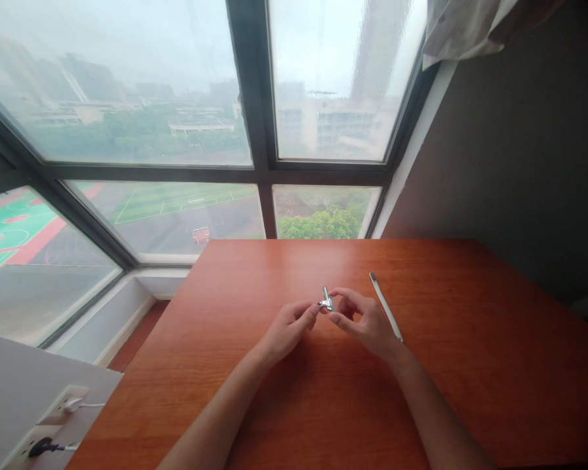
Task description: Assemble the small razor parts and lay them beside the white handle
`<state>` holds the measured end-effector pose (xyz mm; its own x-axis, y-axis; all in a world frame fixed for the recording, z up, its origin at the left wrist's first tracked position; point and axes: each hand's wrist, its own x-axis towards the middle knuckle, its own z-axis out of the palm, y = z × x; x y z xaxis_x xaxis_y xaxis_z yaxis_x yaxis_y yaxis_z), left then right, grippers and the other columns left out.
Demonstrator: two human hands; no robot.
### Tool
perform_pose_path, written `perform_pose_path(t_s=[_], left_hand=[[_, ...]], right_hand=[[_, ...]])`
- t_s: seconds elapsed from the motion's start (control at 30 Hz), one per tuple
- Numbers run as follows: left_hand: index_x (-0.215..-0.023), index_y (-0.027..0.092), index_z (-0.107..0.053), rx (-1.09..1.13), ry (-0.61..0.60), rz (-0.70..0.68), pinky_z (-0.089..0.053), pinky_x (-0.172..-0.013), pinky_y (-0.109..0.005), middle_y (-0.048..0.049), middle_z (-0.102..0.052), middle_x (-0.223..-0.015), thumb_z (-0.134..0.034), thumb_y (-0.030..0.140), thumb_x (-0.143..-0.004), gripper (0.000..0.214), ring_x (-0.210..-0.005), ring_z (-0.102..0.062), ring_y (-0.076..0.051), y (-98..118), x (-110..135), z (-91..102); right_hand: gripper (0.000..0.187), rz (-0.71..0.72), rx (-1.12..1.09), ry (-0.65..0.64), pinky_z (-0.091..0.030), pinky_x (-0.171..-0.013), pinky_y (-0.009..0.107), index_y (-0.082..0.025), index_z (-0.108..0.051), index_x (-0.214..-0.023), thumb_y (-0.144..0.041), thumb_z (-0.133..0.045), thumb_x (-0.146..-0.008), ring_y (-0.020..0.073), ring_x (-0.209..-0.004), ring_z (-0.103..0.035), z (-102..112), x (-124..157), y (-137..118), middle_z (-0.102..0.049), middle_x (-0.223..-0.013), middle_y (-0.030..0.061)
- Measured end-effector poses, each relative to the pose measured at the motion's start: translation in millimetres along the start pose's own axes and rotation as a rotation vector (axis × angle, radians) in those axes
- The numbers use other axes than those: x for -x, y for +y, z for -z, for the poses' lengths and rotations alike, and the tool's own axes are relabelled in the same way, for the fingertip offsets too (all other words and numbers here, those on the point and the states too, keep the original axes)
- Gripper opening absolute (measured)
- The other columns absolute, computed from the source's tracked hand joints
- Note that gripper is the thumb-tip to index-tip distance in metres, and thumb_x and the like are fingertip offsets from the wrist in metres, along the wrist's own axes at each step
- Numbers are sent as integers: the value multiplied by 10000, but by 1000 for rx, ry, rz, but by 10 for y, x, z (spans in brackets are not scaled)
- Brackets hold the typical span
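Note:
Both my hands meet over the middle of a reddish-brown wooden table [470, 365]. Between them is a small shiny metal object [326, 300], perhaps a clip; I cannot make out exactly what it is. My left hand [287, 329] pinches its left side with thumb and fingertips. My right hand [365, 320] pinches its right side, fingers curled around it. A thin white pen-like stick [385, 305] lies on the table just right of my right hand, pointing away from me.
A large window with dark frames [255, 130] stands beyond the table's far edge. A grey wall [519, 150] runs along the right. At lower left a white ledge carries sockets with plugged cables [53, 427].

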<state>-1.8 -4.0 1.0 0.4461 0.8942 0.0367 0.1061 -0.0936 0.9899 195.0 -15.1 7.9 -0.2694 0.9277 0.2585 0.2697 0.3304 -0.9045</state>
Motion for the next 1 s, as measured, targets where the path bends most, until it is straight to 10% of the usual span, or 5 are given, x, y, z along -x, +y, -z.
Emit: perform_pose_path(t_s=[0.53, 1.0], left_hand=[[-731, 142, -580, 816, -22, 216, -279, -496, -225, 38, -396, -504, -435, 621, -845, 514, -462, -319, -84, -2, -41, -89], [-841, 171, -555, 898, -2, 213, -208, -434, -174, 47, -426, -570, -530, 449, -871, 280, -433, -289, -55, 26, -28, -62]], right_hand=[[293, -37, -4, -17, -418, -555, 235, -168, -684, -975, -417, -590, -852, 125, -599, -538, -226, -8, 65, -633, -707, 18], [246, 7, 133, 23, -426, -553, 221, -177, -706, -942, -362, -560, -870, 120, -593, -552, -226, -14, 46, -676, -740, 21]])
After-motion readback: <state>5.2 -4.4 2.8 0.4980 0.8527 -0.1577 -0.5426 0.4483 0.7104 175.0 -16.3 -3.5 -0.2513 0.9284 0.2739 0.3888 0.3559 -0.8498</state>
